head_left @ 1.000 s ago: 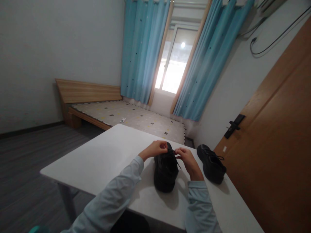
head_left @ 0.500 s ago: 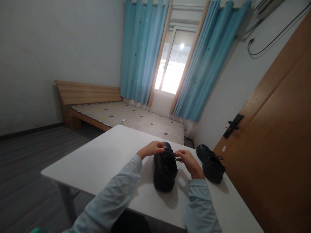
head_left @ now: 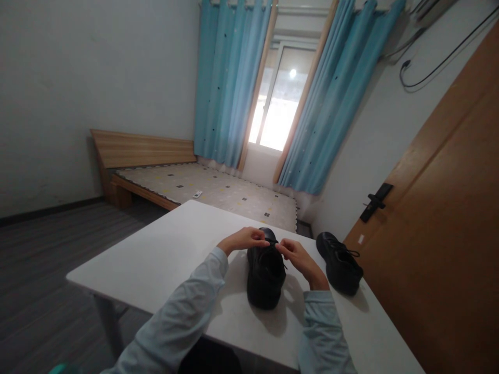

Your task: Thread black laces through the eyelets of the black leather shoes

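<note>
Between the two hands, at the far end of a black shoe [head_left: 266, 278], both grips are pinched shut on its laces [head_left: 274, 245], which are too dark and small to show more than a thin strand. The left hand [head_left: 242, 240] comes in from the left with fingers curled and its thumb and fingertips closed at the lace area; the right hand [head_left: 297, 255] meets it from the right, fingers bent, pinching the same spot, so the two grips sit just beside each other over the top of the shoe. Directly under them the shoe stands upright on its sole on the white worktop [head_left: 163, 254], with one end toward the person and the laced part under the fingers. Pale blue sleeves [head_left: 183, 322] run back from both wrists toward the near edge of the worktop. To the right of the right hand, apart from the first shoe, a second black shoe [head_left: 340, 262] rests near the worktop's right edge, its laces loose. Farther right stands a wooden door [head_left: 448, 234] with a dark handle [head_left: 376, 201]. Beyond the hands lies a low bed [head_left: 202, 189] with a wooden headboard, and behind it blue curtains [head_left: 230, 83] frame a bright window [head_left: 275, 98].
</note>
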The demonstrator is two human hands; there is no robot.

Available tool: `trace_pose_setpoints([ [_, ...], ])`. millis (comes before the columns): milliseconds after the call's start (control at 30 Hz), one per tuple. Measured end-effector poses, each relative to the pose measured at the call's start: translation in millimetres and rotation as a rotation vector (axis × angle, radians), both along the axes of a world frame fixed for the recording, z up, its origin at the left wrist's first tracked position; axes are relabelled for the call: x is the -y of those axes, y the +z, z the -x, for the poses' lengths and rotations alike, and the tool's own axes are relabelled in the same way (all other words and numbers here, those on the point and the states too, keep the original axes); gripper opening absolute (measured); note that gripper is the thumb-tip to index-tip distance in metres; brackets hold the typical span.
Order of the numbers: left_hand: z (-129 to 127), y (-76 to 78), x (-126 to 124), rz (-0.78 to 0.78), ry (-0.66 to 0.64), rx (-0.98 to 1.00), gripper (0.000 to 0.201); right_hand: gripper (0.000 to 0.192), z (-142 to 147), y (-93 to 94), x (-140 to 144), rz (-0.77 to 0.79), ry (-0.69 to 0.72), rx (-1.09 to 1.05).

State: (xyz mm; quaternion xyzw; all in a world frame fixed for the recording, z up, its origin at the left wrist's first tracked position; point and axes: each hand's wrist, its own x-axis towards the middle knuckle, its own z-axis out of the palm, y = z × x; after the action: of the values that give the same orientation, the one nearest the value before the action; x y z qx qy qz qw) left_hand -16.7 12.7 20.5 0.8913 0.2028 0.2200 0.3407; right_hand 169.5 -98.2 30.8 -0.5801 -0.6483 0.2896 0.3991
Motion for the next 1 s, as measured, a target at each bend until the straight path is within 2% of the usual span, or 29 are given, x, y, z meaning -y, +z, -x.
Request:
trace_pose_setpoints([
  [100, -0.2, -1.6, -2.5, -0.019, -0.014, 0.001, 0.044, 0.040, 1.2, 0.6, 0.2, -0.019, 0.044, 0.006],
  [367, 0.7, -0.7, -4.1, -0.039, -0.059, -0.003, 0.044, 0.041, -3.9, -0.3, -0.1, -0.052, -0.037, 0.022],
  [1000, 8.9, -7.8, -11.1, 0.060, -0.195, -0.034, 0.043, 0.039, -11.7, -3.1, 2.1, -0.026, 0.068, 0.086],
])
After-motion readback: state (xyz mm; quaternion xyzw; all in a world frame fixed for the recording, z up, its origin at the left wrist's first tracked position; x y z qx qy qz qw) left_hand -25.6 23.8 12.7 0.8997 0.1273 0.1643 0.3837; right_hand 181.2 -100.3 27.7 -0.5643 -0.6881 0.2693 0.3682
